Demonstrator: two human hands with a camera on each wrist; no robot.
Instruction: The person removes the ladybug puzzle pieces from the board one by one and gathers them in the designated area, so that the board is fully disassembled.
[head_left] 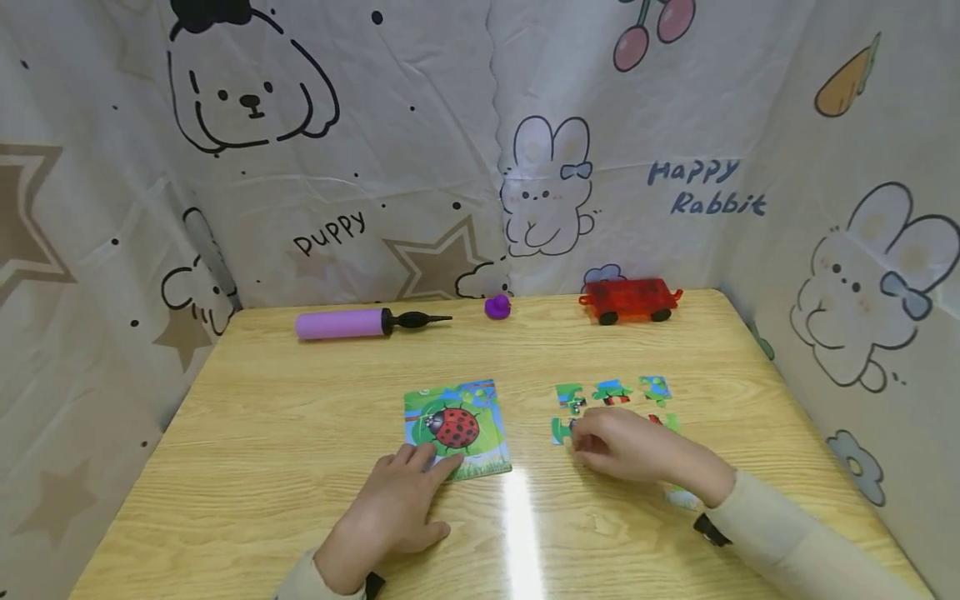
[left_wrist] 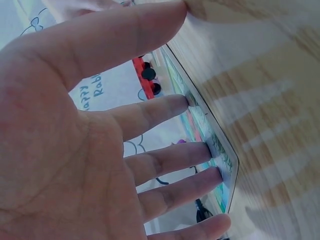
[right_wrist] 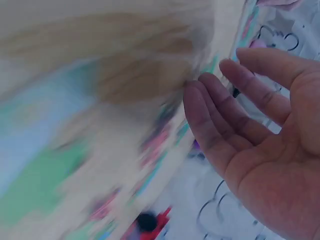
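Note:
A square picture board with a ladybug [head_left: 456,427] lies near the middle of the table. My left hand [head_left: 405,492] rests its fingertips on the lower left part of this board; in the left wrist view the fingers [left_wrist: 170,155] are straight and spread, the thumb apart. To the right, loose jigsaw pieces [head_left: 613,392] of a similar picture are laid out in rough rows. Over them is my right hand [head_left: 622,446], fingers bent down beside a green-edged puzzle piece [head_left: 559,431]. The right wrist view shows its fingers [right_wrist: 240,120] loosely bent, nothing between them; the hand hides several pieces.
At the back of the wooden table [head_left: 300,433] lie a pink hand pump [head_left: 345,323] with a black nozzle, a small purple duck [head_left: 497,307] and a red toy wagon [head_left: 632,300]. A printed cloth [head_left: 420,150] hangs behind and at both sides.

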